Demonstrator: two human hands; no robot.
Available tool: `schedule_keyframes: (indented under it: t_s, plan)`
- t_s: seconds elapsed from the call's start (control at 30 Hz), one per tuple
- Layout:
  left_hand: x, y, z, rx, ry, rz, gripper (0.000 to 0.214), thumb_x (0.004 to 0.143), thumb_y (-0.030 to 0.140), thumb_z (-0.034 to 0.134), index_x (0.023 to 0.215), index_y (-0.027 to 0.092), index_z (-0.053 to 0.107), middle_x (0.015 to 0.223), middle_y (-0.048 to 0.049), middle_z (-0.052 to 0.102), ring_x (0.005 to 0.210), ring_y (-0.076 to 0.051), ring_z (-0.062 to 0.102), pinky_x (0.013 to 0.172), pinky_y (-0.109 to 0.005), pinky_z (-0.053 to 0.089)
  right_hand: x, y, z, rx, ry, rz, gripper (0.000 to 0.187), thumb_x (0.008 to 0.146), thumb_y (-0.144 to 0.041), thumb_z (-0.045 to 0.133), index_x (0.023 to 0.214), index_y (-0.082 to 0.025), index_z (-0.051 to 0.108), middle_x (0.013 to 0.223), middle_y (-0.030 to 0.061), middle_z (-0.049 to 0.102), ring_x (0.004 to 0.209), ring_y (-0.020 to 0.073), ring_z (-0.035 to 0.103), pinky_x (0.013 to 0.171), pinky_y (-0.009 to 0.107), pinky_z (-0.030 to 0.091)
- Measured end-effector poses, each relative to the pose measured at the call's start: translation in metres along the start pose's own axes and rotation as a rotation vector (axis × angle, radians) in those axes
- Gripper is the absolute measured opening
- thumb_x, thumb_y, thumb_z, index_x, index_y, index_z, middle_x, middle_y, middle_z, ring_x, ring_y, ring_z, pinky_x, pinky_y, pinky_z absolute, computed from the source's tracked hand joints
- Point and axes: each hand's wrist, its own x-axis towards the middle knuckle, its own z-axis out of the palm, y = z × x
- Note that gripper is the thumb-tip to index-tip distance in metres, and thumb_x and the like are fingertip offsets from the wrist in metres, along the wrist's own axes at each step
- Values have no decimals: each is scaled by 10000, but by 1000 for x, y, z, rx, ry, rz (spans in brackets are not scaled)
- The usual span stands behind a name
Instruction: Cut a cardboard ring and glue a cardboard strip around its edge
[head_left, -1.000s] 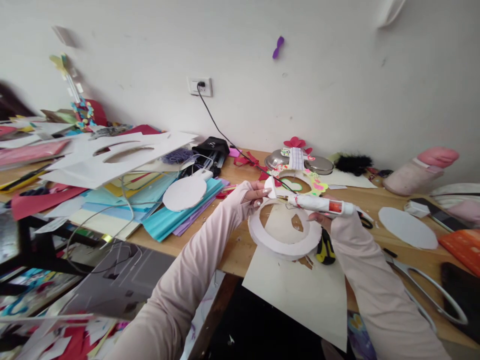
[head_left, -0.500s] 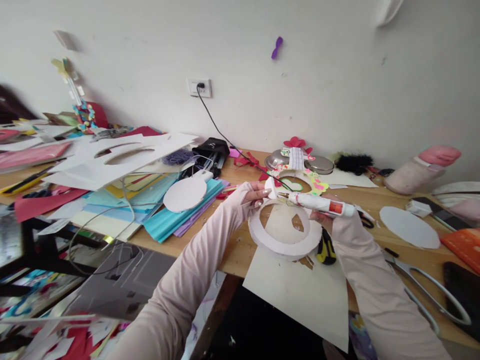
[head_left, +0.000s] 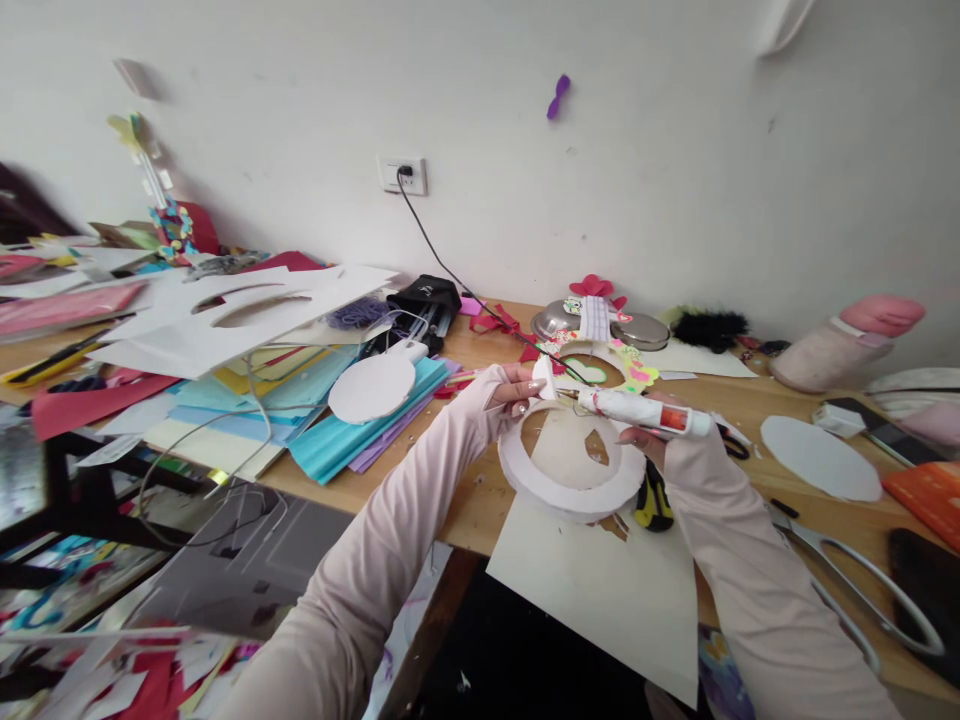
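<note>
My left hand (head_left: 516, 388) pinches the far rim of a white paper ring (head_left: 555, 485), together with a small white paper piece (head_left: 545, 376) held against that rim. My right hand (head_left: 646, 437) grips a white hot glue gun (head_left: 643, 411) whose nozzle points left at the paper piece. The ring hovers over a cream card sheet (head_left: 600, 580) lying on the wooden table (head_left: 465, 500). Both arms wear pale pink sleeves.
A black cord (head_left: 450, 265) runs from the wall socket (head_left: 403, 175) toward the glue gun. Stacked coloured paper (head_left: 247, 390) covers the left. A decorated ring (head_left: 600, 365) and metal lids (head_left: 637, 328) sit behind; a white oval (head_left: 820, 470), large scissors (head_left: 855, 580) and a yellow-black cutter (head_left: 651, 500) lie right.
</note>
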Motion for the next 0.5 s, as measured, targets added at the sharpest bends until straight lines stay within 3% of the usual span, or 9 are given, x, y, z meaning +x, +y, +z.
schedule_keyframes:
  t_s: [0.17,0.37,0.5]
  plan:
    - [1,1,2,-2,65,-2,465,497,339,1090,645,120,707,538,26,638,390,-6,399,376,-170,231,-1,-2,2,7,16,23,434,830,-702,847,874,-279,757,778,31,815,691,269,778,668,371,615]
    - [1,4,3,31,31,-19,429,601,339,1067,660,117,704,507,46,599,377,-6,395,377,-172,233,-1,-5,4,19,41,37,508,829,-780,797,822,-275,736,763,35,801,701,276,770,709,386,616]
    - [1,3,3,10,45,-22,421,589,307,1071,674,111,708,526,39,616,384,-6,409,374,-171,228,-1,-5,4,30,33,34,470,840,-741,815,852,-276,747,790,42,815,733,284,790,710,388,634]
